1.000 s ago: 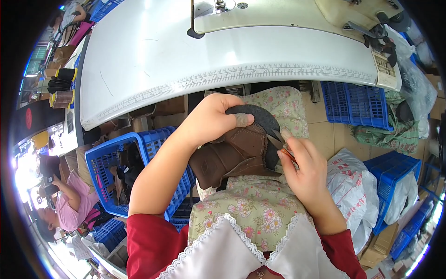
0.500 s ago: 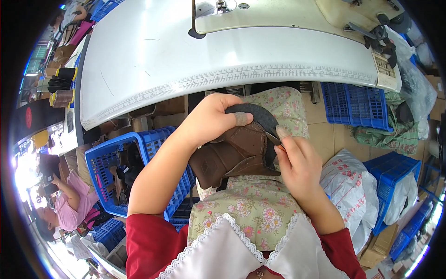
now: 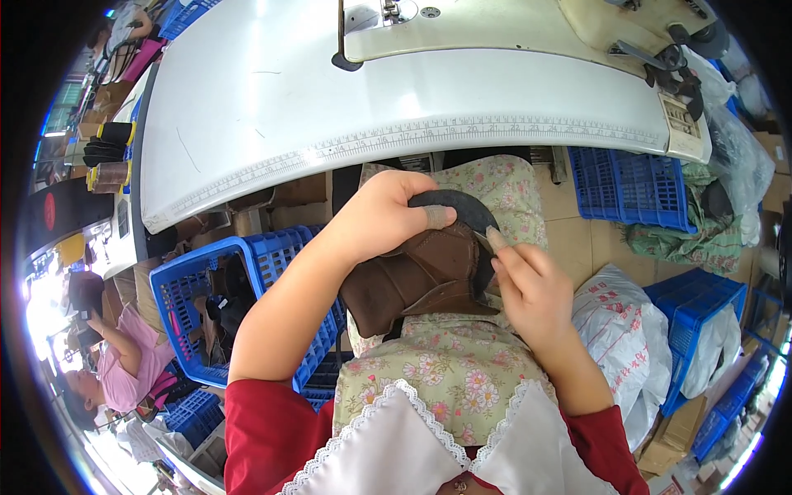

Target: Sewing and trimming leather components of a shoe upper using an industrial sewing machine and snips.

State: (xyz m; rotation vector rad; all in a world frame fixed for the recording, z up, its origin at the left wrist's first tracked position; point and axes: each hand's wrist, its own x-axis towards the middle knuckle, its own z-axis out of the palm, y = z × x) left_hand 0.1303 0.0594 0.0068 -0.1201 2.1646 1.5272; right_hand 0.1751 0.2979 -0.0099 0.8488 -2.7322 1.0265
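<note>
A brown leather shoe upper [image 3: 437, 262] with a curved black edge piece lies over my lap. My left hand [image 3: 396, 206] is closed on its far side, the thumb, wrapped in a tan bandage, pressing on the black piece. At the right end of that black edge, my right hand [image 3: 532, 285] is closed in a pinch around a small thin metal blade [image 3: 482, 238]. Most of this tool is hidden by the fingers, so its exact kind does not show. The blade's tip is at the seam between black piece and brown leather.
A white sewing table [image 3: 396, 99] with a ruler edge spans ahead, bearing a sewing machine [image 3: 495, 29]. At left stands a blue basket [image 3: 256, 260] holding dark shoe parts. White plastic sacks [image 3: 623, 338] and blue crates [image 3: 693, 309] stand at right. Another person [image 3: 132, 359] sits far left.
The shoe upper and my left hand have shifted slightly to the right and nearer. My right hand stays at the black edge, its fingertips moved only a little.
</note>
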